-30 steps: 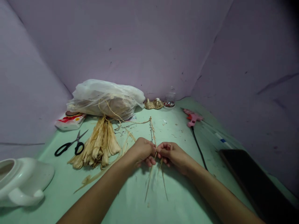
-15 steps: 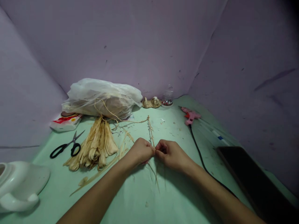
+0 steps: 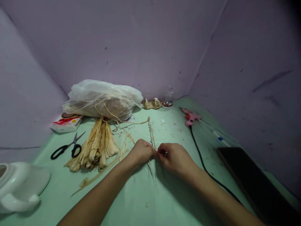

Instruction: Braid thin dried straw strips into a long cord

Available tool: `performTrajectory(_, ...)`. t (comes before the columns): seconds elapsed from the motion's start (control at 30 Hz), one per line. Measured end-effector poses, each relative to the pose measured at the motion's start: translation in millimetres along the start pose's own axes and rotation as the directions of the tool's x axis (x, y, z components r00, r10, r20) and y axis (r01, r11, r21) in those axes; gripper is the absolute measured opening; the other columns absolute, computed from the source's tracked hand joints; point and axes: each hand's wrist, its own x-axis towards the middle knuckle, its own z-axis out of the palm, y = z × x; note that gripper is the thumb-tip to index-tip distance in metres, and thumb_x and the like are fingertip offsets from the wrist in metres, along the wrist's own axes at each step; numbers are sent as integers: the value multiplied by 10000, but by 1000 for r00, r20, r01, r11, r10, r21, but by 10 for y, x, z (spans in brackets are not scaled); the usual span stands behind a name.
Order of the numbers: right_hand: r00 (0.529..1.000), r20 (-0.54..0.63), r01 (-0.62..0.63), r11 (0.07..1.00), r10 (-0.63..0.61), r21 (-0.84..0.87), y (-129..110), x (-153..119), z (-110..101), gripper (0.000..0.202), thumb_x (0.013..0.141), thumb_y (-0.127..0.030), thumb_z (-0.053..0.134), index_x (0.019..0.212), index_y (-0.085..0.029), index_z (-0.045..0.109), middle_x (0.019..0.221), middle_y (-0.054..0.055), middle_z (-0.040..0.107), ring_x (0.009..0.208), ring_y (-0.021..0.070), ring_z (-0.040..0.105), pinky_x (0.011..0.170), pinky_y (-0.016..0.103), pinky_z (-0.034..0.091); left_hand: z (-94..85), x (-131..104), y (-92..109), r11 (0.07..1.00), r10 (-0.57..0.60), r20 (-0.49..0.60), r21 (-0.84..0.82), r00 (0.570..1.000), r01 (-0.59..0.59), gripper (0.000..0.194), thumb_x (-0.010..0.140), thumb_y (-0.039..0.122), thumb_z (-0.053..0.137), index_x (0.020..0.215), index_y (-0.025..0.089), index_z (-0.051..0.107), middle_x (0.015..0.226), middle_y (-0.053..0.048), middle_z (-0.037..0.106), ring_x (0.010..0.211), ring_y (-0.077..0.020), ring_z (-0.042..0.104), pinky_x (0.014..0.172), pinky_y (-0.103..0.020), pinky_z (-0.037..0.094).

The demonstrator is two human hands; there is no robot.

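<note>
A thin braided cord (image 3: 151, 133) of tan fibre runs from a small peg-like point on the green table down to my hands at the centre. My left hand (image 3: 145, 151) pinches the near end of the cord, and loose fibre strands hang below it. Close against it on the right, my right hand (image 3: 170, 156) pinches at the same spot, its fingertips touching those of the left. From the cord's far end, a twine (image 3: 134, 123) leads left to a bundle of dried husk strips (image 3: 101, 146).
Black-handled scissors (image 3: 68, 147) lie left of the bundle. Behind are a plastic bag (image 3: 103, 97), a tissue pack (image 3: 67, 124) and small woven slippers (image 3: 152, 104). A pink glue gun (image 3: 191, 116) and a black tablet-like slab (image 3: 254, 182) lie right, a white ceramic piece (image 3: 21, 185) left.
My right hand has shifted slightly to the right and down. The loose strands below the hands have swung a little to the left.
</note>
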Motion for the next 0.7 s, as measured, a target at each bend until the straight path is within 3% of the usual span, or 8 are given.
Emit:
performTrajectory(0.1,999,13,-40,998,40,-57,-42,-35,-17,182,696,-235,478,694,-187,653,604,52,635,510,128,505,468,224,261,16,-38,49,997,-31,-16,-64,999,30,147,494,98,490,386,142,401,319,65,292,310,-30,224,331,-193,136)
performTrajectory(0.23,998,65,21,992,-13,-123,-108,-72,4,190,676,-188,472,670,-186,662,610,56,646,525,135,531,465,227,253,21,-106,161,986,-97,-11,-135,995,95,211,497,70,465,358,153,330,299,70,248,292,-24,205,329,-190,118)
performTrajectory(0.33,994,103,42,988,-27,-150,-163,-95,34,203,671,-169,458,636,-176,658,594,62,638,498,129,517,447,233,236,19,-114,168,988,-84,-2,-132,996,83,185,483,50,441,354,143,348,296,71,244,293,-20,198,333,-188,113)
performTrajectory(0.43,988,144,73,992,-58,-100,-162,-104,9,179,632,-142,478,602,-167,653,557,45,617,463,108,476,438,228,236,4,-85,110,993,-43,5,-109,999,44,108,468,50,449,386,120,431,311,63,296,309,-23,223,341,-184,139)
performTrajectory(0.5,970,228,84,996,-86,20,-108,-86,-71,146,605,-136,503,576,-159,645,518,24,591,445,91,448,430,213,252,-16,-65,76,995,-33,4,-92,999,34,59,463,65,481,425,109,480,334,52,349,326,-34,262,346,-186,162)
performTrajectory(0.53,954,286,60,992,-90,112,-68,-65,-127,125,606,-155,519,572,-154,640,499,14,574,436,84,438,420,203,261,-28,-59,68,996,-32,1,-80,999,32,39,463,74,500,441,107,496,345,46,368,335,-41,283,349,-188,173)
performTrajectory(0.6,934,358,-119,945,3,304,20,1,-248,141,644,-230,530,596,-144,631,479,6,552,389,70,414,381,188,273,-51,-57,71,998,-32,2,-50,999,32,17,470,93,522,462,105,514,356,40,382,346,-48,303,357,-191,187)
performTrajectory(0.7,935,292,-331,785,200,523,105,126,-357,159,685,-264,520,685,-130,605,548,28,592,338,56,404,336,183,305,-78,-63,93,999,-32,20,-2,999,32,13,486,103,519,480,101,531,348,47,360,338,-39,271,364,-193,176)
